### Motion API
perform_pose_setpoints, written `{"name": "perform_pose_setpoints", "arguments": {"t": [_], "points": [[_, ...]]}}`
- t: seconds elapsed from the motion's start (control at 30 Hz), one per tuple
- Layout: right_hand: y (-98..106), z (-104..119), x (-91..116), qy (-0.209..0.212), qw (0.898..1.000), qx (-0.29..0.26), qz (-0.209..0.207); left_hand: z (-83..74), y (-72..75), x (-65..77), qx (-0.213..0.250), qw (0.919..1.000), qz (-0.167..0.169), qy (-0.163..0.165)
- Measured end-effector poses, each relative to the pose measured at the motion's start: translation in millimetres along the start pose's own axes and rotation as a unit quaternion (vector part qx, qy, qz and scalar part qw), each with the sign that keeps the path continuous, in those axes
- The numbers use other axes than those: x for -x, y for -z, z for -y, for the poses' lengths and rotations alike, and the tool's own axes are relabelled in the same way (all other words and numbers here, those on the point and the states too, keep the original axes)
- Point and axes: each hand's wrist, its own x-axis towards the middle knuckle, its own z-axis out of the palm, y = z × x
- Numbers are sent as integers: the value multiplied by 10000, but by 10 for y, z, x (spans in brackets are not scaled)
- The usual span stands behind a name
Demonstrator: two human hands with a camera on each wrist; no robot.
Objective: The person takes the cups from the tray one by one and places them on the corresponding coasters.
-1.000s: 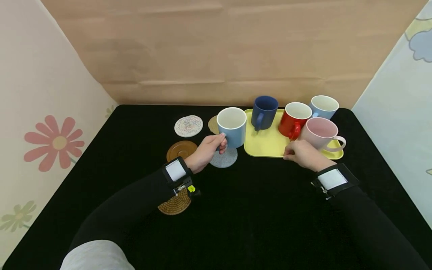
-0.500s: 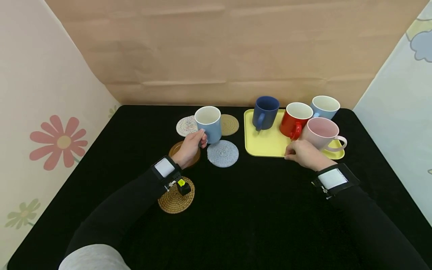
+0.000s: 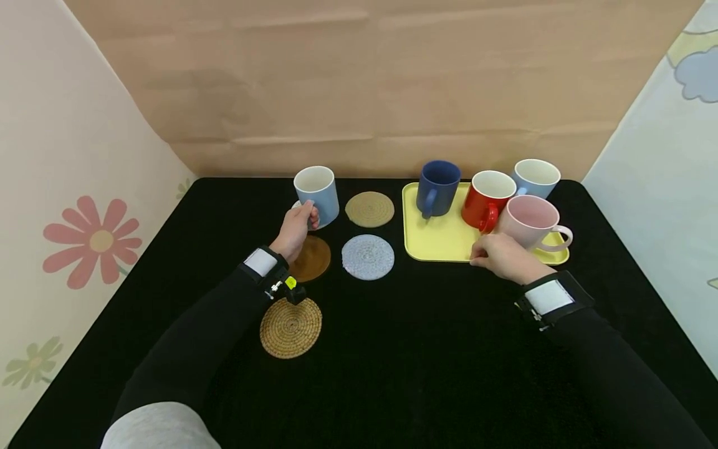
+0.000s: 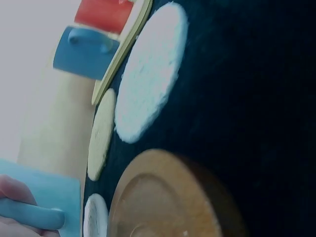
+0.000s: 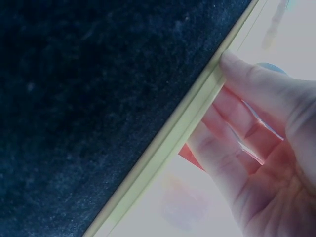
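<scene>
My left hand grips the handle of a light blue mug, white inside. The mug is upright over a whitish coaster at the back left; in the left wrist view a narrow gap shows between them. My right hand pinches the front rim of a yellow tray, with the thumb at the rim. On the tray stand a dark blue mug, a red mug and a pink mug, the last right beside my right hand. Another light blue mug stands behind them.
A brown wooden coaster lies under my left wrist, and a woven straw coaster nearer me. A tan coaster and a pale blue coaster lie left of the tray. Behind the black table stands a brown paper backdrop.
My left hand has carried the light blue mug leftward, from beside the tray to over the whitish coaster. My right hand has stayed at the tray's front rim.
</scene>
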Motion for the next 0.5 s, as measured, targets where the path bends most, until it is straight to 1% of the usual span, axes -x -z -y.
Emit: {"name": "perform_pose_setpoints", "arguments": {"t": [0.3, 0.5], "points": [[-10, 6, 5, 30, 10000, 47, -66, -15, 70, -122, 60, 9991, -353, 210], [4, 16, 10, 16, 10000, 24, -55, 23, 104, -190, 5, 9981, -535, 322]]}}
